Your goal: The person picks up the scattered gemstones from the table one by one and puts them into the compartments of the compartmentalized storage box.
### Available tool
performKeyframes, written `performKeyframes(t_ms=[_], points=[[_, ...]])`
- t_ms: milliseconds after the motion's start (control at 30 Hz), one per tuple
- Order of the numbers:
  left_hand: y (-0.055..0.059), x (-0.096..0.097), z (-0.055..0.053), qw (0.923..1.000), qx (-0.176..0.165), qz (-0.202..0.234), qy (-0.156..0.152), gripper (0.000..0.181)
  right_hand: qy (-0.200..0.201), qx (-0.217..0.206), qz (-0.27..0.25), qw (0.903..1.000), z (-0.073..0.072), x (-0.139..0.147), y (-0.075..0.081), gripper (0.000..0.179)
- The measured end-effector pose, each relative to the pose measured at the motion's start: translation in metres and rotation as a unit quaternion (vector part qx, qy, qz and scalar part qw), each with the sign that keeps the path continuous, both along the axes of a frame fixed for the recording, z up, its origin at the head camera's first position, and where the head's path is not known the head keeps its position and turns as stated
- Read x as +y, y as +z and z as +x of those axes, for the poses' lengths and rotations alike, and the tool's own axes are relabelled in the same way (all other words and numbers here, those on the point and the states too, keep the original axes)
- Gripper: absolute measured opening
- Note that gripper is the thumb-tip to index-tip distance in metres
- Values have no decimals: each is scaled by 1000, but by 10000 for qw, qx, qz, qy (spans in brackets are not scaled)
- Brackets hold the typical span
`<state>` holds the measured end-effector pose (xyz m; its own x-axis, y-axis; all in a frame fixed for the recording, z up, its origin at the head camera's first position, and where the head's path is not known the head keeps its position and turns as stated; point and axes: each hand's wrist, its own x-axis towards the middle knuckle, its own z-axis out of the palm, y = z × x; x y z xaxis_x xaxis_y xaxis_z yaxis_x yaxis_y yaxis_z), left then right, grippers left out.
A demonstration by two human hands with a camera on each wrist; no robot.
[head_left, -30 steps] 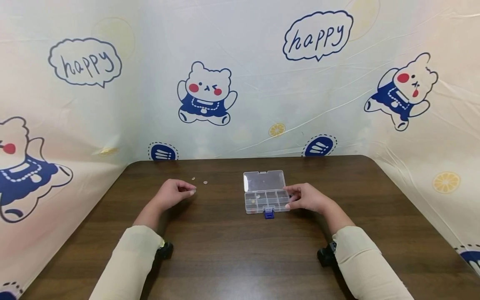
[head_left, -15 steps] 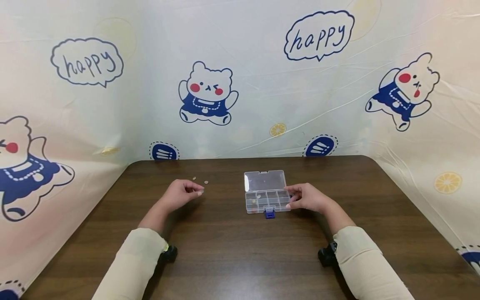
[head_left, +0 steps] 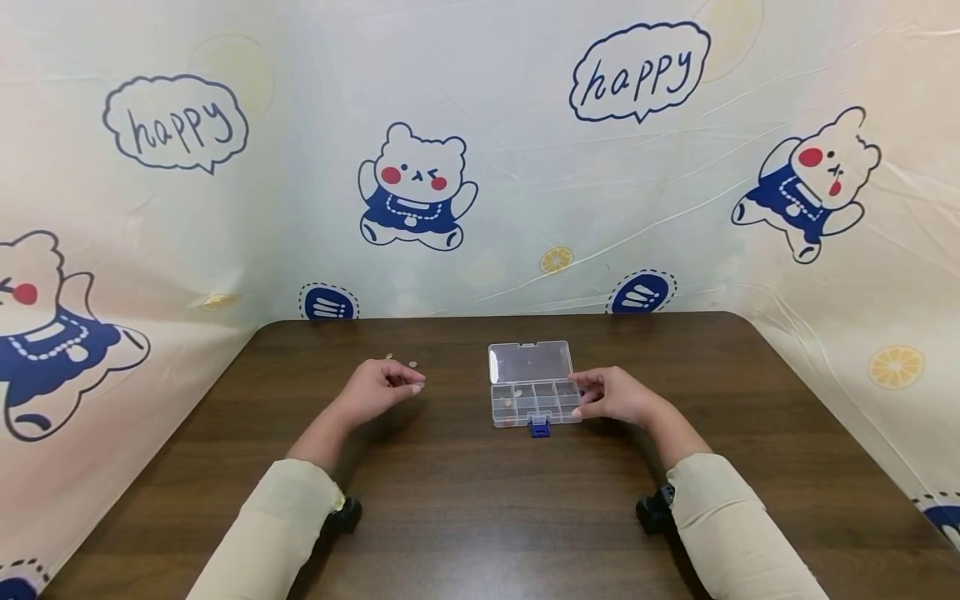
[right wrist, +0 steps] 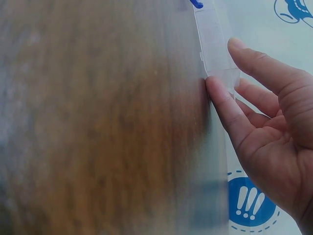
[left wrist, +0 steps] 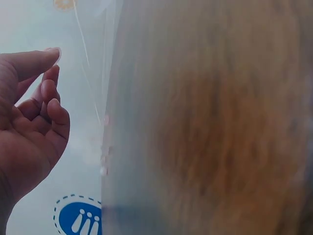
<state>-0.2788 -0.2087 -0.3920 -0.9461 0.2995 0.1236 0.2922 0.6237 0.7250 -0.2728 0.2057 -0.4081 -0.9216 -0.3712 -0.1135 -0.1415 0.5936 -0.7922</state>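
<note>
In the head view, my left hand is over the table left of a clear plastic compartment box. Its thumb and forefinger pinch a small pale piece, mostly covered by the fingertips. The box's lid is raised at the back and its blue latch points toward me. At the box's right end my right hand grips the side between thumb and fingers; the right wrist view shows the fingertips at the box corner. One yellowish piece and one whitish piece lie in left compartments.
Behind my left hand, two small pale round pieces lie on the brown wooden table. A printed cloth hangs around the back and sides of the table. Black wrist cameras sit under both sleeves.
My left hand has moved right toward the box, still pinching the small piece. The right hand and box stay in place.
</note>
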Motion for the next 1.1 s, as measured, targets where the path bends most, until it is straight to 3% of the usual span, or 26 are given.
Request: performKeyframes(t_ms=[133,567,867,1100], points=[[0,6,3,10000,-80,58,-10,15,-1,4,-18,10000,1,0,0,69],[3,25,10,9987,240,227,-386,17,11,-20,-94,10000,0,1,0,68],[8,38,16,9984,56,330,-445,17,39,-8,-82,10000,1,1,1,68],[11,50,20,9982,117,321,-498,14,33,15,-37,10000,1,1,0,69]])
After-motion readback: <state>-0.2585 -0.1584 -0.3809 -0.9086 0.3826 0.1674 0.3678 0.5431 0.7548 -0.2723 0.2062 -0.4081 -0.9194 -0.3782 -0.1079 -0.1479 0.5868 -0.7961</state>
